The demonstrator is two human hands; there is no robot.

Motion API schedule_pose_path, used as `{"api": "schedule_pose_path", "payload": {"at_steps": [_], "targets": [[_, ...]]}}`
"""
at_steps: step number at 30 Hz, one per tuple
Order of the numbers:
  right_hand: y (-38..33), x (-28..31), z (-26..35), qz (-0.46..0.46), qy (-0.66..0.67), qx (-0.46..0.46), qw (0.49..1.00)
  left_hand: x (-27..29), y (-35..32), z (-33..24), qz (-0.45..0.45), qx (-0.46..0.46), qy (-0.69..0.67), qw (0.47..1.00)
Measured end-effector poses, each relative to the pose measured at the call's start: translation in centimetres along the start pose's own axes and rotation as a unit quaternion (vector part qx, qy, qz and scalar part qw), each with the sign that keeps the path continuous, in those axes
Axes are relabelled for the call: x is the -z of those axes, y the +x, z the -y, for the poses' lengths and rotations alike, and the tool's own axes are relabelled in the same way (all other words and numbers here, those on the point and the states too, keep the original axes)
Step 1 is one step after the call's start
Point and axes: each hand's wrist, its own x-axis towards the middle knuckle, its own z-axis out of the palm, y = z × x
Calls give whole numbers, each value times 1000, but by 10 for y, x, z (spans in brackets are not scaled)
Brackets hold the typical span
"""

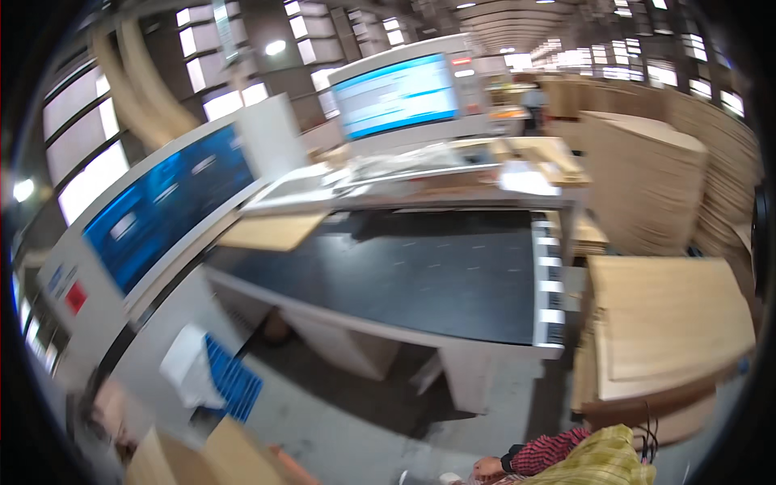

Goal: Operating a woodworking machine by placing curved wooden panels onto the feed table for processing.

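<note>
Daylight from the tall wall windows (81, 129) and ceiling lamps (276, 47) blows out to white glare. The whole frame is smeared by motion blur. Fisheye distortion bends edges toward a black rim, and deep shadow lies under the dark machine table (420, 271).

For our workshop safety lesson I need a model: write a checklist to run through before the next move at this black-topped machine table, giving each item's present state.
1. Black table top bare: ok, except for a light board at its far left corner.
2. Hand clear of the table: ok, it is low at the picture's edge.
3. What the fingers hold: cannot tell, they are mostly cut off.
4. Board stack right of the table lies flat: ok.
5. Floor by the table free: not ok, a white and blue thing lies at the left.
6. Screen lit: ok.
</note>
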Motion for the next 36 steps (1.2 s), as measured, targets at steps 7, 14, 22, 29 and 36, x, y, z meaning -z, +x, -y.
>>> {"api": "schedule_pose_path", "payload": {"at_steps": [7, 14, 22, 29, 36], "targets": [[151, 17, 150, 76, -2, 53, 996, 61, 99, 33, -40, -36, -1, 999], [229, 19, 304, 92, 41, 191, 976, 91, 160, 104, -110, 125, -70, 983], [332, 49, 302, 73, -60, 140, 986, 156, 373, -37, -121, -140, 202, 962], [362, 117, 459, 3, -27, 220, 975, 4, 373, -376, -4, -8, -90, 996], [371, 231, 621, -163, 61, 304, 937, -77, 514, -443, 70, -21, -59, 996]]}}
